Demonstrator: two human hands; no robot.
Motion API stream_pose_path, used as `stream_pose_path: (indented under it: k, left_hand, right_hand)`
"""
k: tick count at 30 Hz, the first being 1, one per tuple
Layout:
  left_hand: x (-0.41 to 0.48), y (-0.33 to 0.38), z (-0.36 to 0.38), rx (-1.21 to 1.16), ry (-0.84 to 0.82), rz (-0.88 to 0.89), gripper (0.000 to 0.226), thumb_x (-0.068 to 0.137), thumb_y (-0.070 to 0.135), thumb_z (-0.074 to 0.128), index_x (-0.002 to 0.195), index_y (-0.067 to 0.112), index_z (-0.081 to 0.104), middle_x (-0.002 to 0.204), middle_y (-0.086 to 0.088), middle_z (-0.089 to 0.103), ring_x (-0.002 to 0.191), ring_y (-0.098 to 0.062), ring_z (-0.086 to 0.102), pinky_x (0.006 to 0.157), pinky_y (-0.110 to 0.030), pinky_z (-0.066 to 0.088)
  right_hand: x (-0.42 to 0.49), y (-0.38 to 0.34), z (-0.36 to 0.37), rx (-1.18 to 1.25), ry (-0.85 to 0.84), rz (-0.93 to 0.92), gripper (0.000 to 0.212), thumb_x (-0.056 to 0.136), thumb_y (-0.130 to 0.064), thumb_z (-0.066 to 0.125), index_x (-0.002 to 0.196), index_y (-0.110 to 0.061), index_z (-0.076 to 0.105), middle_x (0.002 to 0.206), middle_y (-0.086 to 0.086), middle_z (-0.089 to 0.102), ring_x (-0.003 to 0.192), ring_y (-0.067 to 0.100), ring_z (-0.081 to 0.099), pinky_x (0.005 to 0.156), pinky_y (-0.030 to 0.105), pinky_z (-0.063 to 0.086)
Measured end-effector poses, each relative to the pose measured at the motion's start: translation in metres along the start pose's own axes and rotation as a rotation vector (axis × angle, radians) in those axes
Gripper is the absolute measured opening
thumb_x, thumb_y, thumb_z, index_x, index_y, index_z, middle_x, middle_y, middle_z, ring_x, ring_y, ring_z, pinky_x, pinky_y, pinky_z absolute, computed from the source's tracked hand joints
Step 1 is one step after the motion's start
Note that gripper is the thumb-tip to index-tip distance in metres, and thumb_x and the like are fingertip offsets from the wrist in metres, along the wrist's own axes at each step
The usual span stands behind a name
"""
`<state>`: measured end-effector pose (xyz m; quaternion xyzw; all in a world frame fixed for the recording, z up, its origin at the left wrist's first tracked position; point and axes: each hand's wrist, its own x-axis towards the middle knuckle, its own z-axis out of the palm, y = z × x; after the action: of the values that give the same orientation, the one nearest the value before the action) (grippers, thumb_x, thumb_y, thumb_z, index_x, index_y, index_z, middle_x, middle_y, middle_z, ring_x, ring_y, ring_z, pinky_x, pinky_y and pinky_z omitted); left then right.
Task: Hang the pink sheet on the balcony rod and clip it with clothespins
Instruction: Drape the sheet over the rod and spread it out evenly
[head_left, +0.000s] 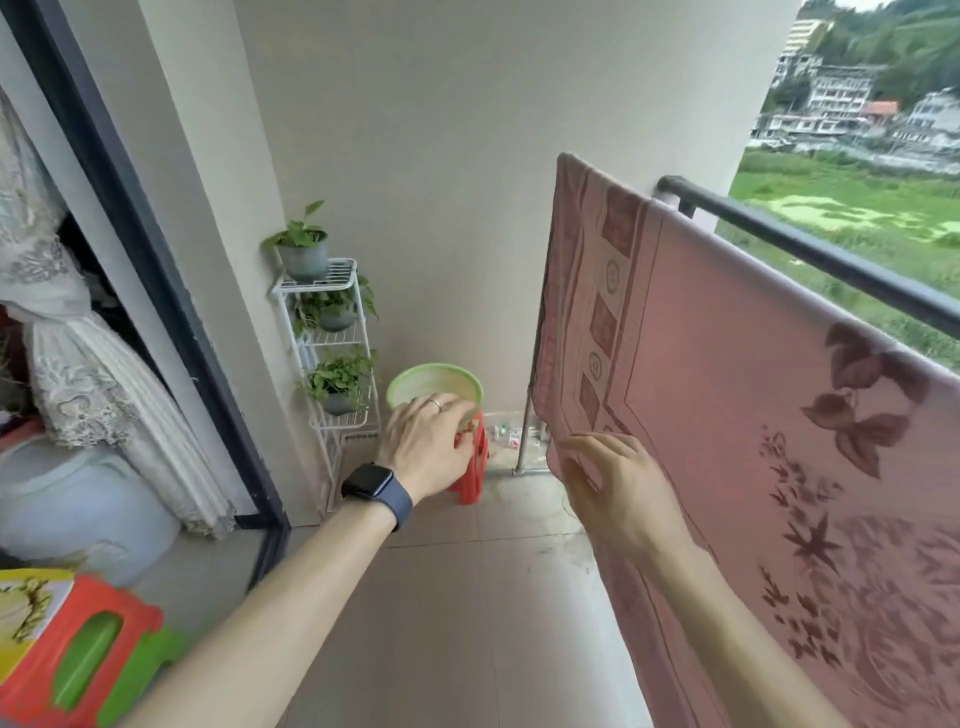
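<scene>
The right hand (618, 493) is resting loosely curled at the pink sheet's (727, 415) near edge; whether it is pinching, I cannot tell. The sheet, printed with darker leaves and bordered squares, is hanging to that hand's right. Farther off, the left hand (426, 441) is curling over a green basin (415, 376), its grip unclear.

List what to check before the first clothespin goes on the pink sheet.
1. The pink sheet is draped over its support and hangs flat: ok.
2. Its visible top edge carries clothespins: none seen, not ok.
3. The left hand, at the green basin on the red stool, has a clothespin in its grip: cannot tell.
4. The right hand, at the sheet's near edge, holds the fabric steady: cannot tell.
</scene>
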<state>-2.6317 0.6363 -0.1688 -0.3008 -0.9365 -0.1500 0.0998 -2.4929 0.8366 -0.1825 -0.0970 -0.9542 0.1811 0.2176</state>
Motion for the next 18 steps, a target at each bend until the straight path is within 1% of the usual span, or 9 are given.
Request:
stream_pose_path:
  k: [1, 3, 7, 11, 14, 18]
  left_hand:
    - [0.022, -0.012, 0.002, -0.004, 0.001, -0.008, 0.043, 0.09, 0.032, 0.054, 0.133, 0.028, 0.058, 0.137, 0.004, 0.058, 0.124, -0.023, 0.051, 0.105, -0.037, 0.038]
    - [0.068, -0.037, 0.013, -0.008, -0.001, -0.018, 0.044, 0.089, 0.032, 0.054, 0.133, 0.028, 0.058, 0.137, 0.003, 0.057, 0.126, -0.023, 0.05, 0.107, -0.038, 0.037]
    - [0.165, -0.08, 0.042, -0.026, -0.041, 0.005, 0.045, 0.089, 0.032, 0.054, 0.134, 0.028, 0.056, 0.14, 0.003, 0.055, 0.128, -0.023, 0.05, 0.108, -0.037, 0.037]
    - [0.289, -0.118, 0.062, -0.067, -0.054, 0.09, 0.046, 0.089, 0.033, 0.053, 0.134, 0.031, 0.054, 0.14, 0.006, 0.054, 0.127, -0.021, 0.05, 0.104, -0.035, 0.041]
    - [0.38, -0.129, 0.066, -0.109, -0.056, 0.126, 0.047, 0.089, 0.033, 0.052, 0.135, 0.032, 0.052, 0.14, 0.007, 0.054, 0.128, -0.021, 0.05, 0.104, -0.034, 0.04]
    - [0.489, -0.125, 0.082, -0.192, -0.115, 0.187, 0.048, 0.09, 0.033, 0.05, 0.138, 0.031, 0.05, 0.141, 0.004, 0.053, 0.126, -0.023, 0.051, 0.104, -0.034, 0.039]
  right_hand:
    - [0.024, 0.0, 0.006, -0.007, -0.001, -0.004, 0.029, 0.091, -0.036, 0.052, 0.113, -0.031, 0.071, 0.118, -0.015, 0.069, 0.115, 0.021, 0.057, 0.09, 0.039, 0.052]
    - [0.071, 0.005, 0.021, -0.022, -0.018, -0.002, 0.025, 0.093, -0.031, 0.058, 0.114, -0.03, 0.071, 0.118, -0.014, 0.069, 0.114, 0.023, 0.057, 0.09, 0.037, 0.051]
    - [0.163, 0.022, 0.043, -0.08, -0.008, 0.008, 0.02, 0.094, -0.025, 0.062, 0.112, -0.027, 0.071, 0.118, -0.013, 0.069, 0.113, 0.027, 0.058, 0.088, 0.042, 0.052]
    - [0.277, 0.035, 0.058, -0.196, 0.054, 0.023, 0.027, 0.095, -0.029, 0.06, 0.121, -0.029, 0.068, 0.126, -0.01, 0.067, 0.122, 0.025, 0.055, 0.095, 0.043, 0.051]
    - [0.354, 0.041, 0.052, -0.268, 0.109, 0.046, 0.028, 0.097, -0.031, 0.058, 0.122, -0.028, 0.067, 0.128, -0.009, 0.066, 0.123, 0.025, 0.053, 0.098, 0.042, 0.049]
    - [0.45, 0.058, 0.042, -0.399, 0.159, 0.087, 0.033, 0.096, -0.034, 0.058, 0.128, -0.028, 0.063, 0.135, -0.005, 0.061, 0.13, 0.025, 0.048, 0.099, 0.045, 0.047]
